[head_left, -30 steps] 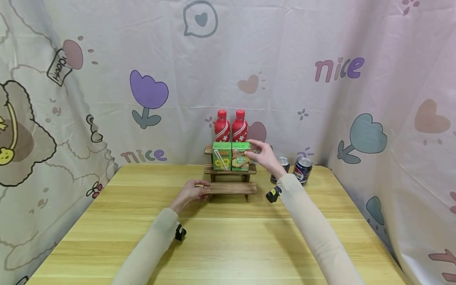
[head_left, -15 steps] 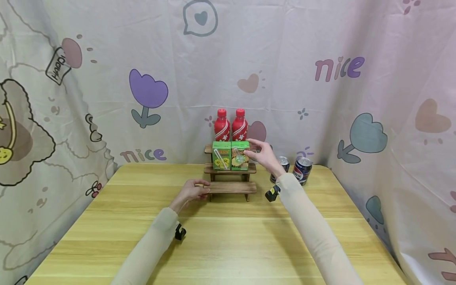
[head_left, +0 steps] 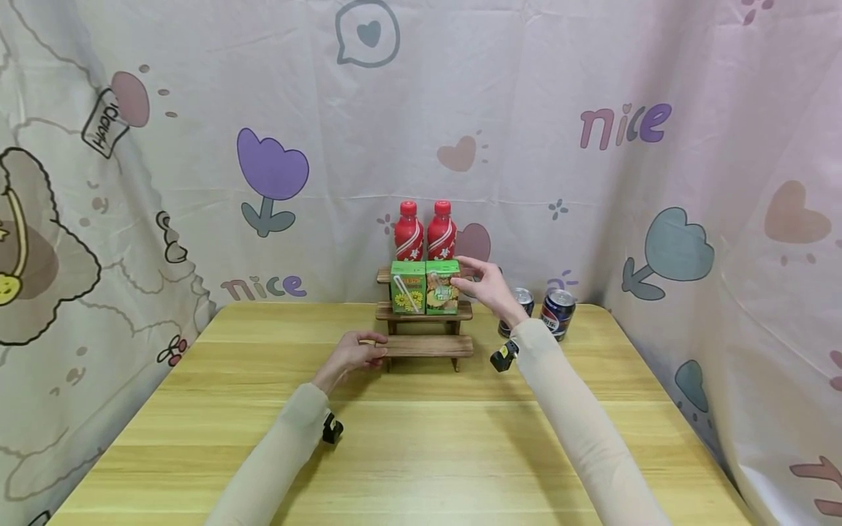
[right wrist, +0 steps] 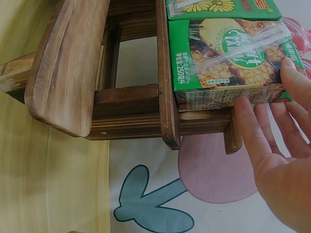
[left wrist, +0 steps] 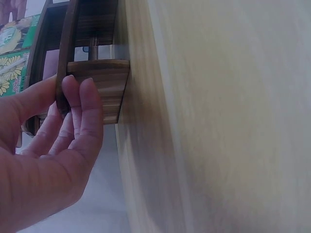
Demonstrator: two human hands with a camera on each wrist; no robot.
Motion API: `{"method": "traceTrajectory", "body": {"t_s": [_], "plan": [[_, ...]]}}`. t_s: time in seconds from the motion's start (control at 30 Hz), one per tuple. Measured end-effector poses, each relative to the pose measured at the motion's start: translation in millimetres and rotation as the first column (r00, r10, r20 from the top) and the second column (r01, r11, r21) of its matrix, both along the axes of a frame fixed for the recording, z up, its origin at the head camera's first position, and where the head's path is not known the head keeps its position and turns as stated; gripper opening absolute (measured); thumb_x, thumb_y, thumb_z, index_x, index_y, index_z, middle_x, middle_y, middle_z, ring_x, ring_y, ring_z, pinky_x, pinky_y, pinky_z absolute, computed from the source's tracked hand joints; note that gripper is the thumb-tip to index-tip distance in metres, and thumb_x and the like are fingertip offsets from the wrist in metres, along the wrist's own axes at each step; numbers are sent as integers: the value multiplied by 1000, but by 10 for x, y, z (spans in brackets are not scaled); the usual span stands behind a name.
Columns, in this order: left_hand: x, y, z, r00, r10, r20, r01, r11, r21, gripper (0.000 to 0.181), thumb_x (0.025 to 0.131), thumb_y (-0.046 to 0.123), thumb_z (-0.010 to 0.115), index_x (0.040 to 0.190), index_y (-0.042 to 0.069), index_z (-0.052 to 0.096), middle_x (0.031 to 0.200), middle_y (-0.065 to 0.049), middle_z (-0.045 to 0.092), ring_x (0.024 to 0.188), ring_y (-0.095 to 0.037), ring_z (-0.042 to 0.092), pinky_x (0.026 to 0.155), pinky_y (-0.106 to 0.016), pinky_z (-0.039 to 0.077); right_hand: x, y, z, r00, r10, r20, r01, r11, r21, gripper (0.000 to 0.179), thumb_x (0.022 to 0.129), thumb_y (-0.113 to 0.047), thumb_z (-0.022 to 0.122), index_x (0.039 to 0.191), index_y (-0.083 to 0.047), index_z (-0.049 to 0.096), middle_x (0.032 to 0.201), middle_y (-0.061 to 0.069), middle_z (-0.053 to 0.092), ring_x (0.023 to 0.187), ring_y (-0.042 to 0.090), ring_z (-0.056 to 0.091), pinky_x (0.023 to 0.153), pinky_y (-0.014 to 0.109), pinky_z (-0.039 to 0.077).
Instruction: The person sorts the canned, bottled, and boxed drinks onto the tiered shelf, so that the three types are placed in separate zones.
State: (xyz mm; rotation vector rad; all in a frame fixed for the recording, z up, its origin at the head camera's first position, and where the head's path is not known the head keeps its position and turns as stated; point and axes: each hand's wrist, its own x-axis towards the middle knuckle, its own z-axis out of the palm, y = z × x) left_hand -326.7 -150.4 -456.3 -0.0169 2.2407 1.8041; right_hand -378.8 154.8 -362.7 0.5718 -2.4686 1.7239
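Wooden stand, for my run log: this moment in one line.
left grip: pinching bottom step | right grip: on right carton | cans: on table

The left sleeve [head_left: 272,449] and right sleeve [head_left: 585,431] are long, plain and cream, with soft creases. Near each cuff sits a small, boxy black camera: left camera [head_left: 332,429], right camera [head_left: 503,357], the latter with a yellow patch [head_left: 504,352].
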Motion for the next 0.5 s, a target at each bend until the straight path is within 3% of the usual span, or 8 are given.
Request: {"method": "traceTrajectory", "body": {"t_s": [0.5], "plan": [[1, 0, 9, 1000, -9, -7, 9, 1000, 2, 32, 90, 3, 67, 121, -3, 63, 89, -15, 71, 70, -20, 66, 74, -39, 61, 49, 37, -40, 1000, 5, 27, -3, 997, -82, 57, 91, -15, 71, 143, -9, 50, 132, 19, 61, 123, 30, 56, 102, 43, 51]]}}
